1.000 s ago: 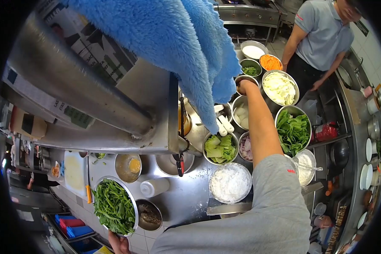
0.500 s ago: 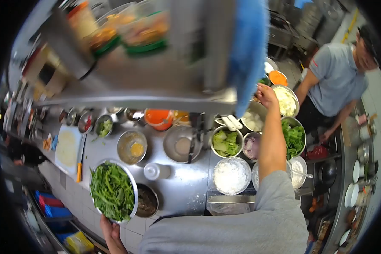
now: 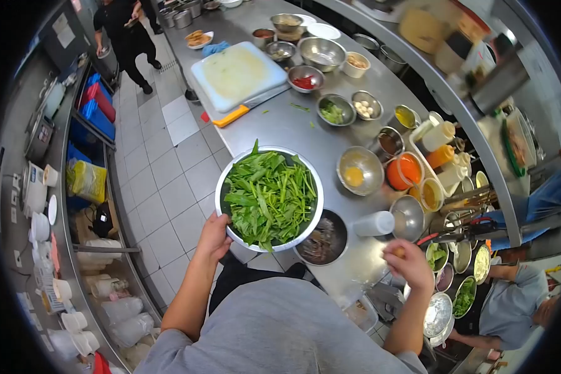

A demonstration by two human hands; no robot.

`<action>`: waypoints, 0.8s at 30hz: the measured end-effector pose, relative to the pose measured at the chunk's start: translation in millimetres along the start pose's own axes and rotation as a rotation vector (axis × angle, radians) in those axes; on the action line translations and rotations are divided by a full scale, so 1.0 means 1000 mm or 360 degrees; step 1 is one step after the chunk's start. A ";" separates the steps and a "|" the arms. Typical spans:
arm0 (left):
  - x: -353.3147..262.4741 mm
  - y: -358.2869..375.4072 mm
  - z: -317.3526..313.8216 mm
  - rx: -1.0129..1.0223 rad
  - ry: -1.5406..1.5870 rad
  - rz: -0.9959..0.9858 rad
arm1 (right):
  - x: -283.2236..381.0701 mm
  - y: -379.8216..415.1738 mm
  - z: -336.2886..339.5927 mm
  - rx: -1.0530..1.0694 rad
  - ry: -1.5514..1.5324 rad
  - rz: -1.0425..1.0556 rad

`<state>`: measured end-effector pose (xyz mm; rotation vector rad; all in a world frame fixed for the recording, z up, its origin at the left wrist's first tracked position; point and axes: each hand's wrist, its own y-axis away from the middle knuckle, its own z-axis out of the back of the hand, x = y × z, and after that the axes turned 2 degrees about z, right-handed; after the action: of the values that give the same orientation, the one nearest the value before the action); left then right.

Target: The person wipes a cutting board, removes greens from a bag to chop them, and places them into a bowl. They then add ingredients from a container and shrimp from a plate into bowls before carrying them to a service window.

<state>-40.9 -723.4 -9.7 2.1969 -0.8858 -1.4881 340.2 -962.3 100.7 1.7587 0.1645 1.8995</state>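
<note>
In the head view, the wide metal bowl is being held at its near-left rim, beside the counter and partly above the tiled floor. The rim is being clamped between the thumb and fingers of the left hand; because it is being gripped at one side only, the bowl could be tipped and the heaped leafy greens spilled. The fingers of the right hand are being curled together around a small brownish piece, too small to identify, which could be dropped if the pinch is loosened. The upright plastic bottle nearby could be knocked by a sideways swing. Glossy, ragged leaves and slender stems are being contained by smooth, round metal; a dark, stringy mass is being held in a smaller round bowl.
</note>
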 end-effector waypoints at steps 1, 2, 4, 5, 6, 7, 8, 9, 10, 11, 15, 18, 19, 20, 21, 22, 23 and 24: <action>-0.005 0.001 0.007 -0.0040 -0.0004 0.0016 | 0.009 -0.030 -0.032 0.0139 0.0056 0.0115; -0.007 0.000 0.013 -0.0081 -0.0017 0.0027 | 0.033 -0.055 -0.068 0.0258 0.0069 0.0183; -0.012 -0.007 0.037 -0.0076 -0.0008 -0.0006 | 0.064 -0.111 -0.134 0.0459 0.0468 0.0534; -0.016 -0.011 0.051 -0.0057 0.0000 -0.0038 | 0.089 -0.126 -0.173 0.0465 0.0488 0.0566; -0.034 -0.017 0.088 -0.0014 0.0037 -0.0062 | 0.105 -0.154 -0.231 0.0585 0.0599 0.0784; -0.053 -0.019 0.123 -0.0005 0.0102 -0.0095 | 0.128 -0.169 -0.291 0.0616 0.0874 0.0933; -0.064 -0.018 0.146 0.0000 0.0087 -0.0109 | 0.143 -0.179 -0.333 0.0662 0.1128 0.1073; -0.079 -0.021 0.170 -0.0016 0.0071 -0.0115 | 0.152 -0.193 -0.373 0.0720 0.1159 0.1082; -0.089 -0.021 0.183 -0.0064 0.0120 -0.0125 | 0.156 -0.204 -0.401 0.0817 0.1186 0.1231; -0.098 -0.021 0.191 -0.0088 0.0118 -0.0139 | 0.160 -0.212 -0.420 0.0915 0.1185 0.1374; -0.137 -0.026 0.239 -0.0189 0.0230 -0.0169 | 0.200 -0.240 -0.482 0.1111 0.1152 0.1282; -0.175 -0.033 0.279 -0.0291 0.0320 -0.0180 | 0.221 -0.272 -0.528 0.1018 0.1033 0.1265; -0.186 -0.037 0.290 -0.0329 0.0350 -0.0196 | 0.228 -0.284 -0.538 0.0946 0.0897 0.1206; -0.192 -0.042 0.298 -0.0360 0.0357 -0.0203 | 0.236 -0.293 -0.539 0.0872 0.0889 0.1177; -0.199 -0.053 0.314 -0.0370 0.0370 -0.0235 | 0.235 -0.311 -0.548 0.0812 0.0767 0.1183; -0.205 -0.063 0.330 -0.0381 0.0380 -0.0266 | 0.234 -0.328 -0.553 0.0750 0.0730 0.1142; -0.215 -0.074 0.349 -0.0411 0.0384 -0.0270 | 0.234 -0.347 -0.563 0.0688 0.0691 0.1101; -0.222 -0.086 0.364 -0.0471 0.0414 -0.0296 | 0.230 -0.367 -0.568 0.0713 0.0678 0.1105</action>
<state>-406.0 -489.8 -46.5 2.2249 -0.3606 -1.2740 -91.1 -394.5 64.0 1.7990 0.1527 2.9259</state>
